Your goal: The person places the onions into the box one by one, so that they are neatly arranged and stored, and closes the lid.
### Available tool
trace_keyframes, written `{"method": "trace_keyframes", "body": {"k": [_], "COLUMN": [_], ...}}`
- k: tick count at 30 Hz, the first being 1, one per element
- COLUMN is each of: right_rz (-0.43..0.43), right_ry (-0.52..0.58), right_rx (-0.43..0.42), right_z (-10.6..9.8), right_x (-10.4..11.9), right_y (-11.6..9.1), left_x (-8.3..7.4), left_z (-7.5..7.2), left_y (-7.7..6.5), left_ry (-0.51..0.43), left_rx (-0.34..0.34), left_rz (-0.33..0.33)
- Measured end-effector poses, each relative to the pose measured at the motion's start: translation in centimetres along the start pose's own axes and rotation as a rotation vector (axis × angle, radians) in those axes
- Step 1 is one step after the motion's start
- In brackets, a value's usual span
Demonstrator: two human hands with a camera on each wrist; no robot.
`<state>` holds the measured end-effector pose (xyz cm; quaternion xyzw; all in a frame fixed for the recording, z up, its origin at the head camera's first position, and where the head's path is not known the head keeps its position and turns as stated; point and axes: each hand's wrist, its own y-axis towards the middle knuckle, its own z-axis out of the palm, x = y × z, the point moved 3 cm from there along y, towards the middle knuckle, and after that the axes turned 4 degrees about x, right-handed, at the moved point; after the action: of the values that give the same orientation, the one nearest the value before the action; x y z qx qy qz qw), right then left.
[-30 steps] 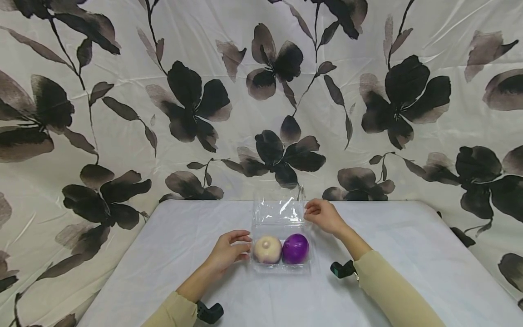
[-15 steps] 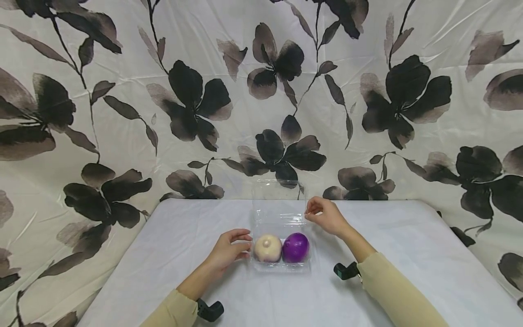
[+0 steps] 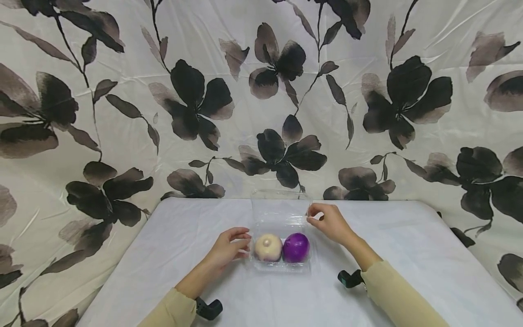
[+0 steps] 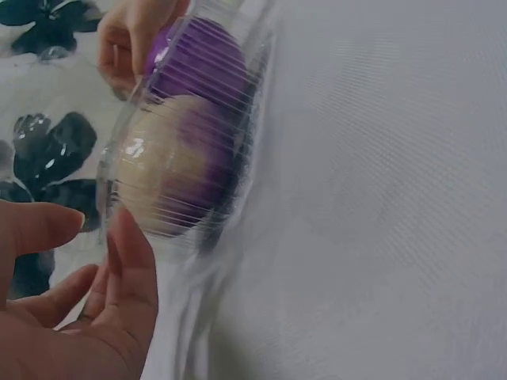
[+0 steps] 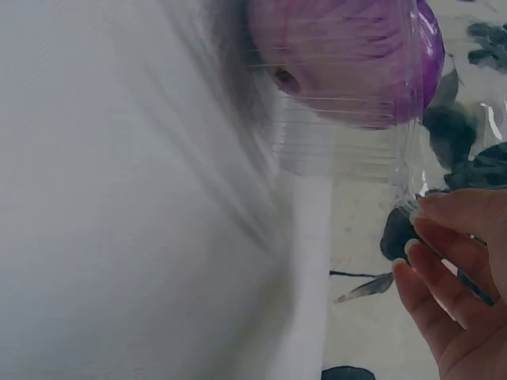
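Observation:
A clear plastic clamshell box (image 3: 282, 269) lies on the white-covered table, its hinged lid (image 3: 279, 206) raised at the back. Side by side inside sit a cream-coloured round vegetable (image 3: 267, 248) with a small knob on top and a glossy purple one (image 3: 296, 248). Purple patches on the cream one show through the ribbed wall in the left wrist view. My right hand (image 3: 333, 223) pinches the lid's right edge between thumb and forefinger. With loosely bent fingers, my left hand (image 3: 225, 247) is at the box's left side, one fingertip (image 4: 127, 229) right at its wall.
White cloth covers the table (image 3: 196, 213), whose far edge runs just behind the raised lid. A floral curtain (image 3: 282, 104) hangs behind it. Each wrist carries a small black camera, the left one (image 3: 209, 309) low over the cloth.
The lid's top edge rose slightly, then came lower and nearer to me. My right hand has moved a little right and toward me with it. My left hand has hardly moved.

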<state>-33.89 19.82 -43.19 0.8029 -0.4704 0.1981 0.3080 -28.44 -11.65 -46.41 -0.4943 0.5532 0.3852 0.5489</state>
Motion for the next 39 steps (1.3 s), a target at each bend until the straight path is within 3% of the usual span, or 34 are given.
{"method": "trace_keyframes", "body": {"k": [10, 19, 26, 31, 39], "right_rz": [-0.149, -0.307, -0.397, -0.459, -0.463], "right_ry": [-0.159, -0.355, -0.443, -0.502, -0.527], "right_rx": [-0.078, -0.122, -0.115, -0.119, -0.140], "right_z": [0.1, -0.2, -0.2, 0.0, 0.4], "right_x": [0.5, 1.1, 1.7, 1.9, 1.7], "right_y": [-1.0, -1.7, -2.3, -2.5, -2.8], "left_x": [-1.7, -2.4, -2.5, -2.5, -1.7], "left_z": [-0.4, 0.2, 0.5, 0.8, 0.8], "left_y": [0.0, 0.6, 0.5, 0.2, 0.0], "left_ry": [0.047, 0.040, 0.003, 0.026, 0.043], "left_rx": [-0.062, -0.062, -0.018, 0.016, 0.070], "left_rz": [-0.028, -0.052, -0.068, -0.039, -0.019]}}
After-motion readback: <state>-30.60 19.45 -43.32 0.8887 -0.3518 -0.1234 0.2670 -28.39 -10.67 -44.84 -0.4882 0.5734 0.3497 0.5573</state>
